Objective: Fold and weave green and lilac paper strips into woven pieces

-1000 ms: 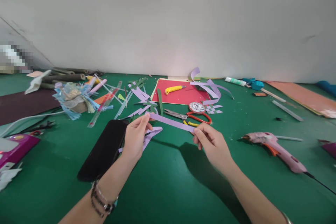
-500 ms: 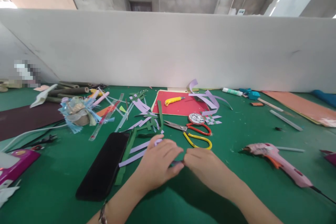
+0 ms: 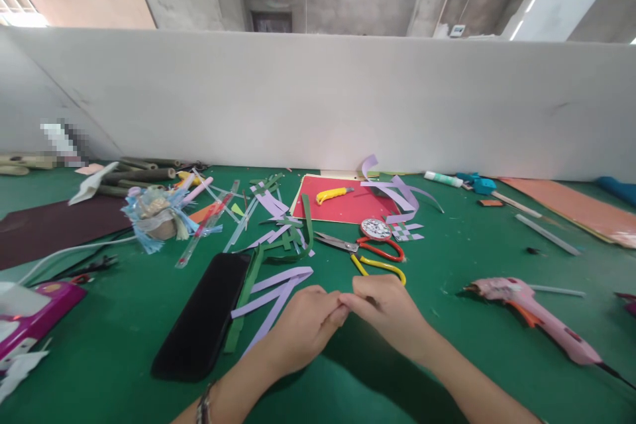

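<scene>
My left hand (image 3: 303, 324) and my right hand (image 3: 385, 311) meet fingertip to fingertip low over the green table (image 3: 437, 358), both closed in a pinch. A lilac paper strip was between them earlier; now my fingers hide whatever they pinch. Loose lilac strips (image 3: 271, 291) lie just left of my left hand, beside a dark green strip (image 3: 243, 301) and a black phone (image 3: 201, 318). Scissors with red and yellow handles (image 3: 370, 255) lie just beyond my right hand.
A pink glue gun (image 3: 536, 318) lies at the right. Behind are a red sheet (image 3: 348, 209) with a yellow cutter (image 3: 332, 195), a small woven piece (image 3: 405, 232), curled lilac strips (image 3: 392, 189), a tasselled bundle (image 3: 154, 215) and a magenta device (image 3: 34, 311). A white partition (image 3: 318, 99) closes the back.
My hands came together from holding a long lilac strip stretched between them to a tight pinch at the centre. The view tilted upward.
</scene>
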`<state>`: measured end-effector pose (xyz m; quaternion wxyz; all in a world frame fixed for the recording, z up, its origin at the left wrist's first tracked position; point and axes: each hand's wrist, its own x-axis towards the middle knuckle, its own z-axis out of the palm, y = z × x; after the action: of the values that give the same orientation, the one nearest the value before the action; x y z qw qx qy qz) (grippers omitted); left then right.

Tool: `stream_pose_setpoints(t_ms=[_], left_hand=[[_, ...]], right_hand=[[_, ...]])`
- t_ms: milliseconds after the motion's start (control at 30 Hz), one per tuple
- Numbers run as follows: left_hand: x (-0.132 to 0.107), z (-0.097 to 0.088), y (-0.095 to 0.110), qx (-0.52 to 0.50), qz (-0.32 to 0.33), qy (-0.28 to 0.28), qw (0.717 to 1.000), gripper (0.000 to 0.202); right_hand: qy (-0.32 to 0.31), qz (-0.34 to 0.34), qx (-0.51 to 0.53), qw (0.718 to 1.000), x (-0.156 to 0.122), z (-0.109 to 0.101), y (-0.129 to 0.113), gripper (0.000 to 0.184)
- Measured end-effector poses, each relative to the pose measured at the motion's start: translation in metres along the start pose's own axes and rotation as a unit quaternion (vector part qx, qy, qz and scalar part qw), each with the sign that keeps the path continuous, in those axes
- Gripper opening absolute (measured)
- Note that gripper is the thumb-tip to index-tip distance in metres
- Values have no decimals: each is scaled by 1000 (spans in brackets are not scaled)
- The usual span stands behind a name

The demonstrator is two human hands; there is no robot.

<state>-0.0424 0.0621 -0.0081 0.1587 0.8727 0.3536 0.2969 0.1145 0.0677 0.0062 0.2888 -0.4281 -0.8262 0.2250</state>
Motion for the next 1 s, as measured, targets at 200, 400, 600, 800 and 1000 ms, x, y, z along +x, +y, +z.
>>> stream_pose_setpoints(t_ms=[200, 400, 600, 800, 1000], left_hand=[[1, -2, 4, -52, -13, -18, 998, 35], [-1, -3, 1, -112, -62, -40, 991, 36], [-1, -2, -6, -115, -86, -52, 988, 38], [-3, -2, -8, -106, -69, -58, 990, 37], [2, -15, -8, -23, -56, -78, 995, 37]], right_hand=[[-41, 36, 93, 994, 0, -3, 0, 41], [7, 74, 182, 980, -1, -7, 1, 43], [-2, 47, 131, 990, -4, -17, 0, 40], [19, 20, 49, 998, -6, -29, 2, 41], [111, 114, 96, 983, -10, -45, 1, 42]])
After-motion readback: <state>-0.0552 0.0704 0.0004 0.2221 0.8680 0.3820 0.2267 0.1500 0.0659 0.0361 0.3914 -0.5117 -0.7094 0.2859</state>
